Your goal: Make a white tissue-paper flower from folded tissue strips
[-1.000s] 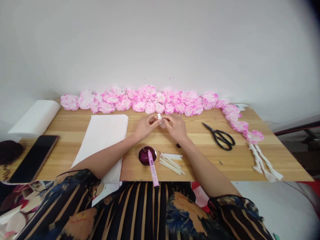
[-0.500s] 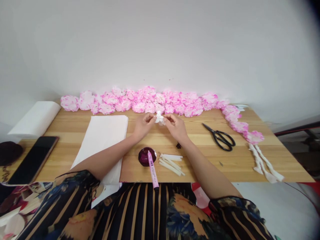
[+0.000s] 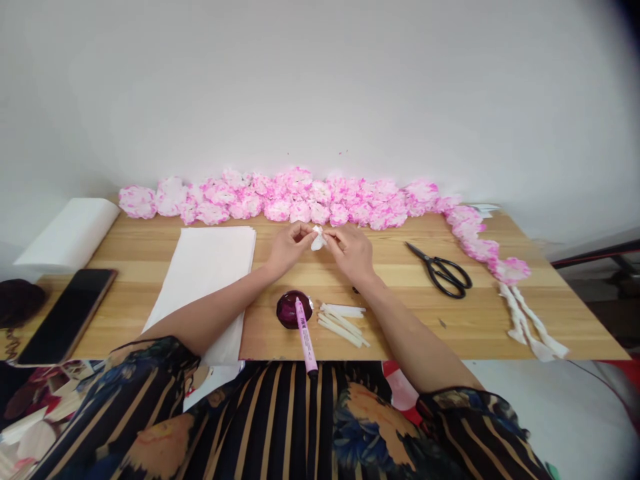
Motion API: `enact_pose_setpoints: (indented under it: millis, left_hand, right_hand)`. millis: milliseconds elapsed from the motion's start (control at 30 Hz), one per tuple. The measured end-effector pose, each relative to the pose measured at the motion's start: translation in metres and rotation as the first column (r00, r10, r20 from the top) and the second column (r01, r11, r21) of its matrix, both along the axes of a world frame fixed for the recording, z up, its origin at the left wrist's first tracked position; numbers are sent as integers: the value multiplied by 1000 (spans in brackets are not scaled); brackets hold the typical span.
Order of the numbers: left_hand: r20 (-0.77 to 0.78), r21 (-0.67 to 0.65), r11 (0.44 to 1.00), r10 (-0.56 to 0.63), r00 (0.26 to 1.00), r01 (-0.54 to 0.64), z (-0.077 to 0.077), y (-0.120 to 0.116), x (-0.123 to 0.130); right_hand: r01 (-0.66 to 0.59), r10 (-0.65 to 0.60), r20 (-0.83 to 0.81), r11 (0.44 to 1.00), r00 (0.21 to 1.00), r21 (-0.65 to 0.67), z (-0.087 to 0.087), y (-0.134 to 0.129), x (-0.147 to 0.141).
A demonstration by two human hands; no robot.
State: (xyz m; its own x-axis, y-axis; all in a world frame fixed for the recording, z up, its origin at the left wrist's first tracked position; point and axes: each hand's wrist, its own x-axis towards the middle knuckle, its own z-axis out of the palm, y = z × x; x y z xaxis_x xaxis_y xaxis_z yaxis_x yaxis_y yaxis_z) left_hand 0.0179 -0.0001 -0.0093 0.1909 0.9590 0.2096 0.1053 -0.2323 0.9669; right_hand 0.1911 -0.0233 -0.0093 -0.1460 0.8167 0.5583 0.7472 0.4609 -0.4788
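Note:
A small piece of crumpled white paper point(image 3: 318, 240) is pinched between both hands near the middle of the table. My left hand point(image 3: 291, 249) grips its left side with thumb and fingers. On its right side, the fingertips of my right hand point(image 3: 351, 252) are closed. Just behind the hands lies a long row of pink and white paper flowers point(image 3: 300, 212). Closer to me, a pink marker point(image 3: 306, 339) leans on a dark purple round dish point(image 3: 287, 310). Several pale sticks point(image 3: 343, 327) lie beside the dish.
Black scissors point(image 3: 440, 271) lie right of my right hand. White paper sheets point(image 3: 210, 257) are partly under my left forearm. A phone point(image 3: 67, 317) and a folded white stack point(image 3: 70, 233) sit at the left. Twisted white strands point(image 3: 525, 320) hang toward the right front edge.
The white paper between my fingers has become narrower and more gathered, and my right fingers have shifted slightly left along it. The camera view has tilted slightly.

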Motion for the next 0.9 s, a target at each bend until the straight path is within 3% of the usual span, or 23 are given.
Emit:
enact_pose_setpoints:
  millis: [133,233,300,467,533,800,900]
  left_hand:
    - [135,-119,993,5,991,11,-1,4,1]
    - [147,-118,993,2,989,15,-3,4,1]
    - [116,-76,997,-6,993,15,-3,3,1]
    - [-20,81,996,-18,1000,20,-3,-3,0]
    - [-32,105,994,-21,999,24,-2,-3,0]
    - [115,-35,999,19,993,-15,-4,4,0]
    - [143,-70,998,8,990,2,-4,4,0]
  right_hand:
    - [31,-55,-183,991,981,-132,-3,2,-1]
    - [6,-57,-269,983,962,-186,-2,2,-2]
    - [-7,-30,-234,987,972,-158,0,1,-1]
    - [-22,24,46,999,999,-33,5,-1,0]
    - [-6,7,45,999,999,-35,4,0,0]
    - [13,-75,-344,984,936,-179,0,2,-2]
    - [2,-85,-384,977,919,-212,0,2,-3]
